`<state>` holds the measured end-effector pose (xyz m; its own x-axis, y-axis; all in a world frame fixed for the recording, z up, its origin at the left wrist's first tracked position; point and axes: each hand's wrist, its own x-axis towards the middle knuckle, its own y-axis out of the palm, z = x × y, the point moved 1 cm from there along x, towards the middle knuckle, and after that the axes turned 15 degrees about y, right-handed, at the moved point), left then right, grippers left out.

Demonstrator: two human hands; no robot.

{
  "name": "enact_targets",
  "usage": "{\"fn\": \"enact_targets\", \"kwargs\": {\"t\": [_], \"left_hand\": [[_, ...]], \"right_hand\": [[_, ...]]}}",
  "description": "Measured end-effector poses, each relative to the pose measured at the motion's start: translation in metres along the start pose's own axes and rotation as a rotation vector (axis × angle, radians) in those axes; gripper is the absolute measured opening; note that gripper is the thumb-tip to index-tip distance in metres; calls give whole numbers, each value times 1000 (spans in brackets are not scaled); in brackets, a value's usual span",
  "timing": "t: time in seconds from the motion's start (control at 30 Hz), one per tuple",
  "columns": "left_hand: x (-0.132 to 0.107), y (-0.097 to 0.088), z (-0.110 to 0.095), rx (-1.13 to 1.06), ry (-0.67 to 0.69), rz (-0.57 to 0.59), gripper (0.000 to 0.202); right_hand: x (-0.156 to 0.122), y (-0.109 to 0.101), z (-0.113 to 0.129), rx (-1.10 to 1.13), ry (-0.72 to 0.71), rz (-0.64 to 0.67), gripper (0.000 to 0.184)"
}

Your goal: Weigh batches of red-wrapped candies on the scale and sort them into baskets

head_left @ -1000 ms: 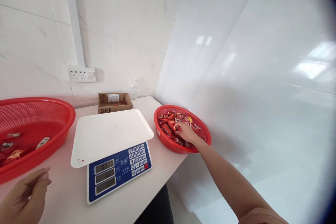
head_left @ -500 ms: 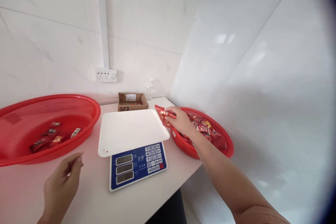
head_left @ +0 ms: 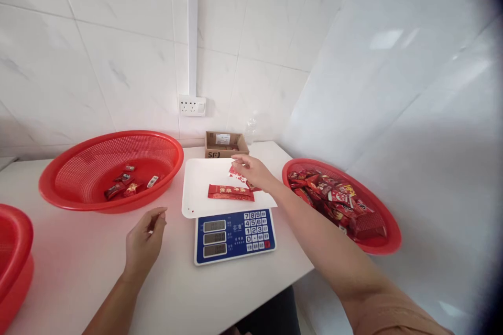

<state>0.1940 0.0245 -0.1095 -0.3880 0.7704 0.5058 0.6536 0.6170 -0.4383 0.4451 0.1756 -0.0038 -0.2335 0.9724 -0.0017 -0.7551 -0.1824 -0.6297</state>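
My right hand [head_left: 253, 171] hovers over the white pan of an electronic scale [head_left: 200, 183], its fingers pinched on small red snack packets [head_left: 238, 175]. A long red packet [head_left: 230, 192] lies flat on the pan just below that hand. My left hand [head_left: 144, 241] rests on the white table left of the scale, fingers loosely curled with nothing visible in them. The scale's blue front panel [head_left: 234, 233] with keypad faces me.
A red basket [head_left: 373, 243] full of red packets sits right of the scale. A larger red basket [head_left: 78, 196] with a few packets stands at left, another red basket [head_left: 13, 251] at the far left edge. A cardboard box [head_left: 226, 145] and wall socket [head_left: 192, 105] are behind.
My right hand left the right basket with red packets and moved left over the scale pan; a long red packet now lies on the pan. The view swung left.
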Motion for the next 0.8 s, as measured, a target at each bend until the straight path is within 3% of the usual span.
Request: {"fn": "enact_targets", "kwargs": {"t": [0.17,0.33,0.4,0.57,0.67,0.8], "left_hand": [[0,1,2,-2,-9,-11,34],[0,2,3,-2,-24,5,34],[0,2,4,3,-18,3,34],[-1,2,6,16,9,-28,32],[-1,2,2,11,17,-27,31],[-1,3,0,20,-2,4,31]], "right_hand": [[7,-1,-10,117,145,-44,36],[16,3,-9,514,348,-17,34],[19,8,-10,558,376,-1,37],[9,11,-24,68,122,-123,43],[-7,17,-32,-164,50,-13,43],[-29,26,-30,-228,-53,127,37]]}}
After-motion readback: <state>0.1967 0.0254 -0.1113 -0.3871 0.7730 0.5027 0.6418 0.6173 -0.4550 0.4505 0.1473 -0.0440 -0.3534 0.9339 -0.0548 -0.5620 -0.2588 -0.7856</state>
